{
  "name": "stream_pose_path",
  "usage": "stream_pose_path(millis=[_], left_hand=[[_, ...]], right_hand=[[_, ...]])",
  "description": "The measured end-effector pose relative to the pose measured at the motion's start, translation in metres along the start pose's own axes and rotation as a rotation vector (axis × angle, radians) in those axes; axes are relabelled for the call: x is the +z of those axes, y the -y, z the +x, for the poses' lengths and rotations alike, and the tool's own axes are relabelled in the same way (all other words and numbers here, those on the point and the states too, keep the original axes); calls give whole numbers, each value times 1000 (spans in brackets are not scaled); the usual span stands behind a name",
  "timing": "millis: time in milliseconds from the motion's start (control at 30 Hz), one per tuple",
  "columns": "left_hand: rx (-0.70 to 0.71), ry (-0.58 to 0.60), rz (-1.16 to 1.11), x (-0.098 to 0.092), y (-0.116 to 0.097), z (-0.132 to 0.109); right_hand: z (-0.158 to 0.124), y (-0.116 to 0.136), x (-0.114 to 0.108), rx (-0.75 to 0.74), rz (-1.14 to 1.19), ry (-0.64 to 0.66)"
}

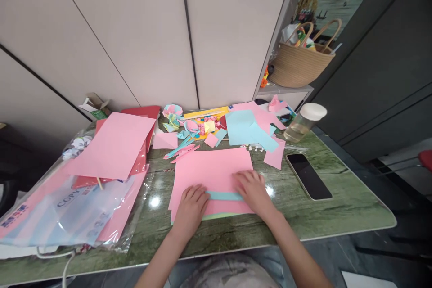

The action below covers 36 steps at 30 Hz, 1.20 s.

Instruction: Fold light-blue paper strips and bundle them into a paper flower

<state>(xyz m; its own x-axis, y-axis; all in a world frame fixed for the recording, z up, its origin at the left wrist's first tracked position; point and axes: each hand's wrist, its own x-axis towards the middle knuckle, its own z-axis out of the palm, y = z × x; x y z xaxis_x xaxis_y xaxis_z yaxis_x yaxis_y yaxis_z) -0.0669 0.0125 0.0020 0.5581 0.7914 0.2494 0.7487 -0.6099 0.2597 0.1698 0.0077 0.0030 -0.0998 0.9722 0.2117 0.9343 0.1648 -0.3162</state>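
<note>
The worktop [320, 220] is a glossy green slab with marbled streaks and a pale rim, and ceiling light glints off it near the centre. It stands against tall, pale cabinet doors [135, 31] that fill the upper left of the frame. A dark wall panel [381, 63] closes off the right.

At lower centre a pink sheet [212, 171] lies flat with a light blue paper strip [224, 195] across its near part. A pale green edge [216, 217] peeks out beneath it. The left hand [191, 207] rests on the sheet, its fingers stretched out flat and touching the strip's left end. The right hand [253, 189] lies over the strip's right end, fingers likewise flat and unclenched. Neither hand is gripping anything.

Just right of the sheet lies a black phone [308, 175], screen dark. Beyond it stands a clear jar with a white lid [305, 121]. Loose pink and light blue offcuts [249, 130], a yellow card [205, 122] and a folded paper flower [173, 110] crowd the far edge. At left, a stack of pink paper [113, 146] leans over a plastic-wrapped pack of copy paper [67, 211]. A woven basket [302, 60] sits on a shelf at upper right.
</note>
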Motion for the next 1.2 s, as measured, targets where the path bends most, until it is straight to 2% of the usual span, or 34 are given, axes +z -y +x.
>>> stream_pose_path(millis=[67,300,467,533,600,700,767,867,967,1100,1200], left_hand=[[0,16,-70,3,4,6],[-126,46,-363,12,9,20],[-188,27,-566,14,6,29],[-276,-31,-716,13,4,39],[-404,-102,-920,11,2,55],[-526,-111,-1255,8,2,84],[-567,-114,-1393,9,5,99],[-570,-46,-1409,14,12,107],[-585,9,-1358,18,15,105],[-590,16,-1408,17,7,103],[-604,6,-1330,16,0,103]], right_hand=[[-2,7,-3,-72,-17,31],[-7,29,1,-132,69,146],[-5,43,13,-103,236,213],[4,45,14,-23,406,245],[19,44,12,67,625,217],[46,39,6,138,853,124],[62,33,3,131,919,136],[76,24,5,152,1004,145],[78,19,12,195,1033,133],[73,20,14,220,942,58],[71,22,10,234,867,28]])
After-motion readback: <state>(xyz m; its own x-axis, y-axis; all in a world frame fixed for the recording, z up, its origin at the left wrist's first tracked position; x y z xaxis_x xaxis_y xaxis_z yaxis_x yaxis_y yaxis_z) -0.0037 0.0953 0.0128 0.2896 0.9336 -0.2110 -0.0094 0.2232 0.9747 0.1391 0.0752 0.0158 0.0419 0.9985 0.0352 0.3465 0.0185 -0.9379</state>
